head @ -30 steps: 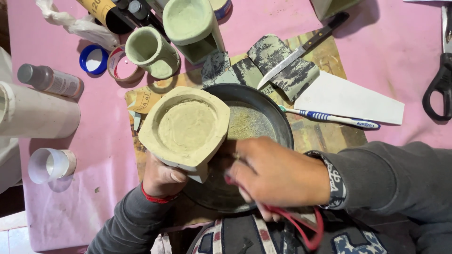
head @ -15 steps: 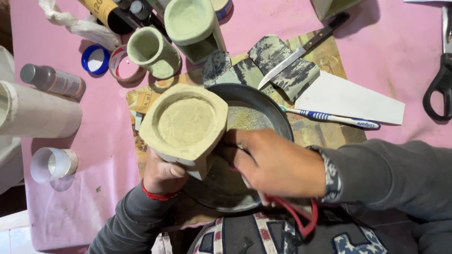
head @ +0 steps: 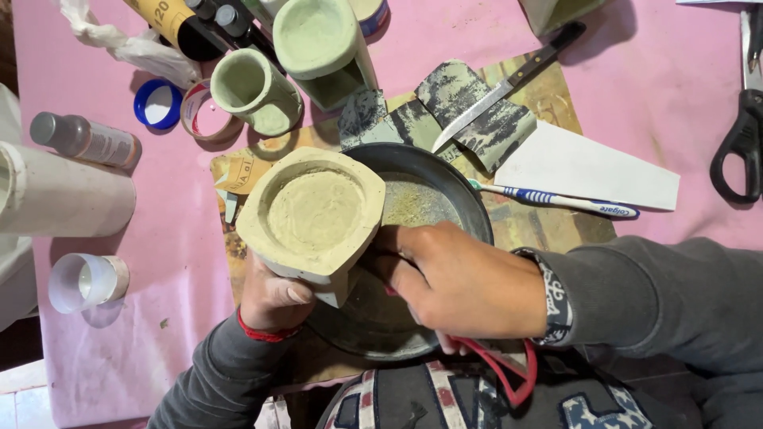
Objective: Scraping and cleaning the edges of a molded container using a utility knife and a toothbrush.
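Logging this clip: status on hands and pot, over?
Left hand grips pale pot over dark pan. Right hand against pot's side, holding a red-handled tool. Nothing in the way.

A knife (head: pixel 509 87), toothbrush (head: pixel 556 200) and scissors (head: pixel 743 135) lie on the pink table (head: pixel 652 95).

A pink cloth (head: pixel 103 349) covers the table under even, soft light.

A: Where is the camera mounted?
B: On the person's head. It faces almost straight down at the pink table (head: pixel 636 95), at close range.
A: Any second view?
B: No. One view only; nothing is shared.
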